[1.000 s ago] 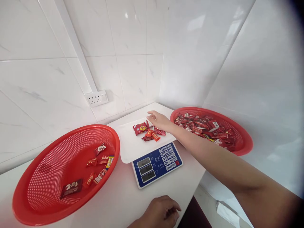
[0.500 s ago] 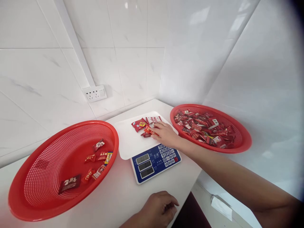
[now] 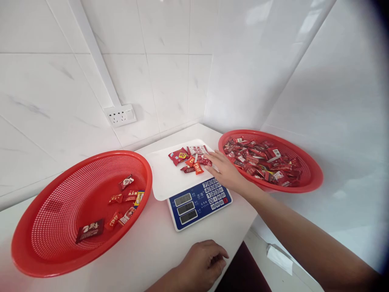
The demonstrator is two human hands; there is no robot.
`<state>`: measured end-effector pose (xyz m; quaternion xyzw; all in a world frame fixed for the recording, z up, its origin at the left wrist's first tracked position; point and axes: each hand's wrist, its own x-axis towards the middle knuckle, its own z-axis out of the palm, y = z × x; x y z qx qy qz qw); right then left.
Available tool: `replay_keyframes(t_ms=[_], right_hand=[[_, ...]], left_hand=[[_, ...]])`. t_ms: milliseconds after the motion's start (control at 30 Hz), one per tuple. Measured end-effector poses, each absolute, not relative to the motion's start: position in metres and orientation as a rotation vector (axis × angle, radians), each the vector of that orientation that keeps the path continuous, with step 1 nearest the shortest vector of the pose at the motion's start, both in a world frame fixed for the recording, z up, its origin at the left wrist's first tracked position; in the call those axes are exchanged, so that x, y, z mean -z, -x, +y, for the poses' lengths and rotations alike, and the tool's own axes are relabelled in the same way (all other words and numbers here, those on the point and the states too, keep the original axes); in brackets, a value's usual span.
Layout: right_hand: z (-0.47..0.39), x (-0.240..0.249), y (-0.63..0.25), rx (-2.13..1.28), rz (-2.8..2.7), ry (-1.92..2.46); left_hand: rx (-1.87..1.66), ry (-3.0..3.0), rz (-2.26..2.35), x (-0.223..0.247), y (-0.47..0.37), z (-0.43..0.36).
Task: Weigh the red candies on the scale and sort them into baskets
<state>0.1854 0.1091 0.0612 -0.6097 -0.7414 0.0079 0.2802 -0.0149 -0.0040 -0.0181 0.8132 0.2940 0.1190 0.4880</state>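
Note:
My right hand is over the right side of the scale's white tray, fingers stretched out and nothing visibly gripped. Its fingertips are at the edge of a small pile of wrapped snacks: a red packet, a white-and-red packet, an orange-red packet and dark red ones. Below the tray shows the blue panel of the digital scale, its display digits too faint to read surely. My left hand rests at the table's front edge, fingers loosely curled in, with nothing seen in it.
At left a red mesh basket tilts toward me with several packets inside. Another red basket, full of red packets, stands at right against the wall. A wall socket is behind the white table.
My right hand has drawn back to the right, uncovering more packets on the tray. A dark red packet now shows near its fingertips. My left hand stays put.

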Motion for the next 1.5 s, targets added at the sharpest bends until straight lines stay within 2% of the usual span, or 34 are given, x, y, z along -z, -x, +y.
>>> replay_keyframes(t_ms=[167,433,567,967,1100,1300,1500], right_hand=[[0.056,-0.038,-0.201,0.039,-1.606,1.449],[0.022,0.04,-0.206,-0.402,-0.971,1.529],[0.027,0.044,-0.206,-0.417,-0.825,1.453],[0.023,0.047,-0.209,-0.468,-0.865,1.431],[0.026,0.029,-0.206,-0.289,-1.088,1.543],[0.086,-0.048,-0.199,0.043,-1.745,1.552],[0.136,-0.078,-0.19,-0.153,-2.194,1.84]], left_hand=[[-0.292,-2.009,0.675,0.014,0.016,-0.004],[-0.274,-2.041,0.633,0.015,0.016,-0.003],[-0.259,-2.047,0.62,0.014,0.016,-0.002],[-0.255,-2.018,0.635,0.012,0.015,-0.002],[-0.268,-1.99,0.655,0.012,0.015,-0.003],[-0.28,-1.962,0.72,0.014,0.014,-0.003],[-0.28,-1.961,0.708,0.017,0.015,-0.005]])
